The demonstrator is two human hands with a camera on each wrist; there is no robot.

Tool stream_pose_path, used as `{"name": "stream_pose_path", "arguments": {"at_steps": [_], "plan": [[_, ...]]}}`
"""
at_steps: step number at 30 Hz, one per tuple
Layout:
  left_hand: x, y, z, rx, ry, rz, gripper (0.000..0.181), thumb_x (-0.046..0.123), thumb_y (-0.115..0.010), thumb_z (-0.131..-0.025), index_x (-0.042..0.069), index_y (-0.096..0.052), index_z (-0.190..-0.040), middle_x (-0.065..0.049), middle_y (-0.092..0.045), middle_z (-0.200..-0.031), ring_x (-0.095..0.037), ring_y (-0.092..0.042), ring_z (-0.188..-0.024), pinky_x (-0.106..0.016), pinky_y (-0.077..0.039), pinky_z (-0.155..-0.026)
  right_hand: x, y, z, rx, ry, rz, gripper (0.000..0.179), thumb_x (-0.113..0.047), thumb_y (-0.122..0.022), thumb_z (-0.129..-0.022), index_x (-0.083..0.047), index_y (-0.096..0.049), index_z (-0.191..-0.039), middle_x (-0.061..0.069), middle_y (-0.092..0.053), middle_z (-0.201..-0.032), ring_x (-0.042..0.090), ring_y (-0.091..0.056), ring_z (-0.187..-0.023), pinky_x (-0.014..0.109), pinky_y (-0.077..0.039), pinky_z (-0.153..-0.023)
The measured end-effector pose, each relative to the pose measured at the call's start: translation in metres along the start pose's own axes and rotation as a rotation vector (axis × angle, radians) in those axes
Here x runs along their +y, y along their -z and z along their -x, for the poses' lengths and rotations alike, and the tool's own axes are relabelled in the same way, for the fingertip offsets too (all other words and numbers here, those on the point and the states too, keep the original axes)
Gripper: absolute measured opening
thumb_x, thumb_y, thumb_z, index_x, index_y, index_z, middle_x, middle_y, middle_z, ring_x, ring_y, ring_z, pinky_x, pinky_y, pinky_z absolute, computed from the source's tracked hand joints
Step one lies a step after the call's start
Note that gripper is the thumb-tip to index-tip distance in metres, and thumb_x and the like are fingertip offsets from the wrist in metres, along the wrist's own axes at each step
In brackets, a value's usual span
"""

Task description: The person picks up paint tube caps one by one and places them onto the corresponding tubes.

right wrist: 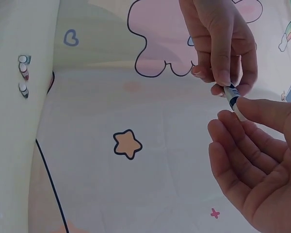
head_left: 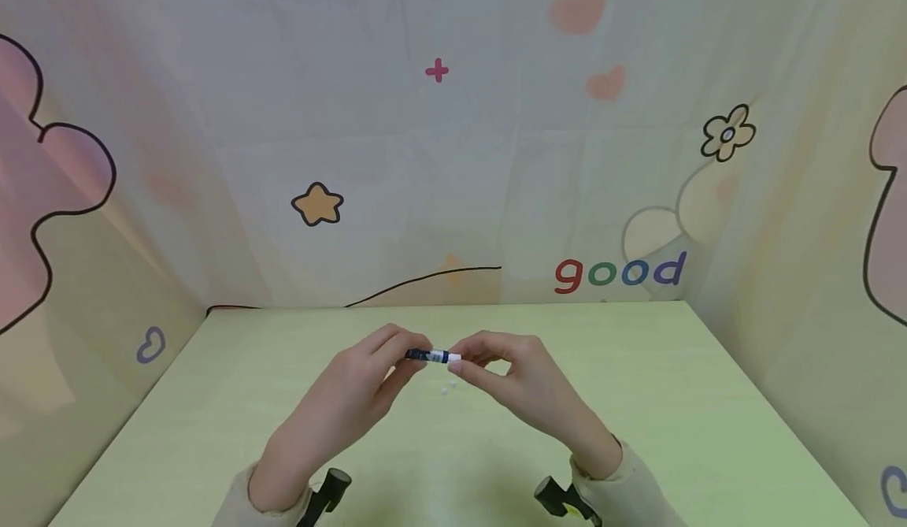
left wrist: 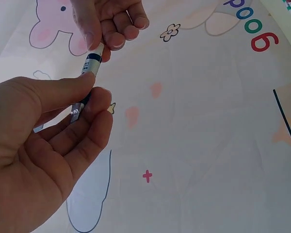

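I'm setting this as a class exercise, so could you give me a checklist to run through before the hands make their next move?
1. Left hand grips the small cylinder: ok.
2. Right hand pinches its white end: ok.
3. Label readable: not ok, the print is too small.
4. White end is a separate cap: cannot tell.
5. White-topped items on the table apart from both hands: ok.

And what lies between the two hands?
A slim dark-and-white stick, pinched by the left hand and right hand; the head view shows it.
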State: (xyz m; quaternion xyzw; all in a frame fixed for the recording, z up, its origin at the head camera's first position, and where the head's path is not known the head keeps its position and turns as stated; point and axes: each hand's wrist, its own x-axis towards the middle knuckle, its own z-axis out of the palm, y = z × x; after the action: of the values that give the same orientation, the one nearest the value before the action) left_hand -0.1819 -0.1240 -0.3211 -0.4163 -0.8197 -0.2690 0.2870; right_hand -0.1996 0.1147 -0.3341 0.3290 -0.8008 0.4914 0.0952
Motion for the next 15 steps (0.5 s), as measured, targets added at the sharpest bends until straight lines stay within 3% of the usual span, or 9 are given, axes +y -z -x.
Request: {"name": "stream_pose_path", "arguments": {"at_steps": [7,15], "plan": [[-0.0003,-0.0006,-0.0001,-0.033,0.054,0.099,0.023,0.008,-0.073,-0.093,0.014,-0.064,-0.114,0.011,-0.062,-0.092,-0.003,-0.054,-0.074,-0.018,-0.045,-0.058,0.0003,0.0005,0.0001,0.063,0.051,0.003,0.009,-0.021,-0.074,-0.094,-0.020,-0.075,-0.103,-0.006,-0.074,-0.093,0.011,-0.069,-0.084,0.033,-0.056,-0.078],[-0.0010,0.0001,0.0010,-0.035,0.028,0.143,0.023,0.009,-0.073,-0.094,0.015,-0.064,-0.114,0.013,-0.061,-0.091,-0.001,-0.054,-0.072,-0.019,-0.046,-0.060,-0.0002,0.0033,-0.0005,0.026,0.084,-0.016,0.009,-0.019,-0.072,-0.095,-0.018,-0.075,-0.103,-0.005,-0.074,-0.094,0.013,-0.069,-0.084,0.033,-0.056,-0.078]]}}
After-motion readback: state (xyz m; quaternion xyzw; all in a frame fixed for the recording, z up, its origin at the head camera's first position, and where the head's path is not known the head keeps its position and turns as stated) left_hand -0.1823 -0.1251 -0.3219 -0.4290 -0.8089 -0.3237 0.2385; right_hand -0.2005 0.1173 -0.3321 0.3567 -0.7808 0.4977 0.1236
